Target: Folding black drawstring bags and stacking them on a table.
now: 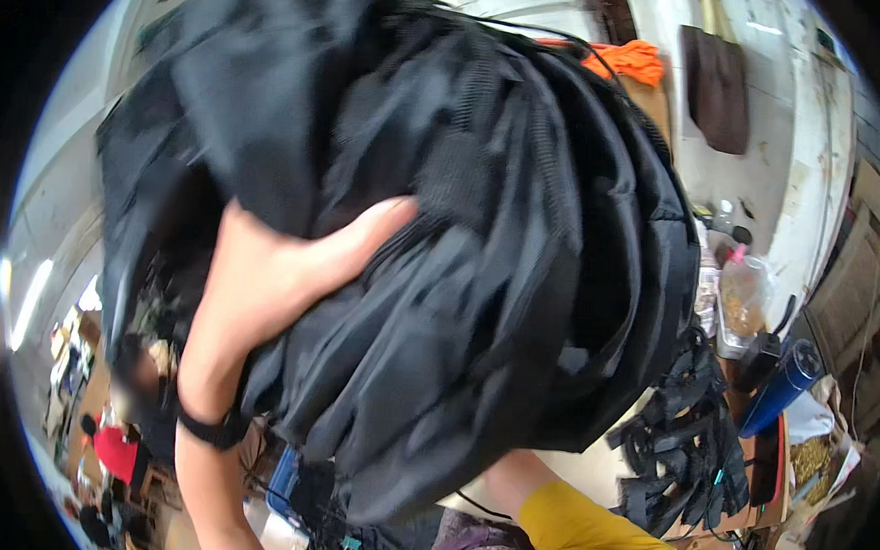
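Black fabric bundle (439,314) fills most of the view, lifted close to the camera and blotting out much of the tabletop (593,474) below it. It is made of many gathered layers, with folds running downward, ribbed strips of webbing near the middle, and deep open loops of cloth along its right side. The person's left hand (266,269) grasps the bundle at its left: the thumb stretches across the front of the cloth, while the other fingers are buried under a fold. A dark band (212,429) circles that wrist. On the other side, a yellow sleeve (586,532) and a bit of bare arm lead up under the bundle; the right hand is hidden there, so whether it is gripping or released cannot be told.

Right of the bundle, a tangled heap of black straps (686,458) lies on the tabletop, near a blue cylindrical bottle (783,384). Farther back are a clear plastic bag (744,300) with brownish contents, an orange cloth (627,60) and a hanging dark brown cloth (715,91). At far left, someone in red (119,453) appears small.
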### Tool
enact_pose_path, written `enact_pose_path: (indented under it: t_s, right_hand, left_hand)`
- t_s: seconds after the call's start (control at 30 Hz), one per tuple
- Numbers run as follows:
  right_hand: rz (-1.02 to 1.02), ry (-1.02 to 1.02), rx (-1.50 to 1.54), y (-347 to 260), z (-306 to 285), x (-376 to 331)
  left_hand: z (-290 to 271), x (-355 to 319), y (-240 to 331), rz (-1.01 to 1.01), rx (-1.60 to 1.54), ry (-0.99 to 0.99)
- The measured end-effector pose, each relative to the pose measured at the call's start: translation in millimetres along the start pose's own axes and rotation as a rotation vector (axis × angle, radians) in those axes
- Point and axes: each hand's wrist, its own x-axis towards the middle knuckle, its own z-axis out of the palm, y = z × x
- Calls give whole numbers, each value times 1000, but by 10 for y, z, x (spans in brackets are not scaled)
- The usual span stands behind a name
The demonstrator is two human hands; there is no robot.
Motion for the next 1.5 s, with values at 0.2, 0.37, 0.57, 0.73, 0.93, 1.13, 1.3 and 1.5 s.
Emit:
enact_pose_path:
  t_s: [0.2, 0.37, 0.57, 0.73, 0.93, 1.13, 1.3, 1.5]
  right_hand:
    - [-123, 71, 59, -811, -219, 335]
    - [-158, 78, 78, -1168, -119, 509]
    - [-211, 94, 86, -1781, 50, 505]
    - [-190, 117, 101, -1916, 262, 159]
    - [-144, 192, 109, -2049, 373, -495]
    - [-365, 343, -149, -2078, 1153, -1450]
    - [-667, 236, -832, -1548, 1266, -855]
    - [-696, 135, -949, -2366, 977, 76]
  left_hand:
    - [1366, 963, -692, 109, -124, -363]
    - [3125, 510, -2131, 166, 290, -350]
    - [3703, -117, -2346, -158, 15, -334]
    - [3330, -90, -2229, -193, -274, -327]
    - [2581, -731, -1715, 319, -66, -525]
    - [2712, -1533, -2027, 254, 183, -606]
    - [3052, -1746, -2419, 131, 115, -498]
    - [3969, -1395, -1875, -74, 210, -397]
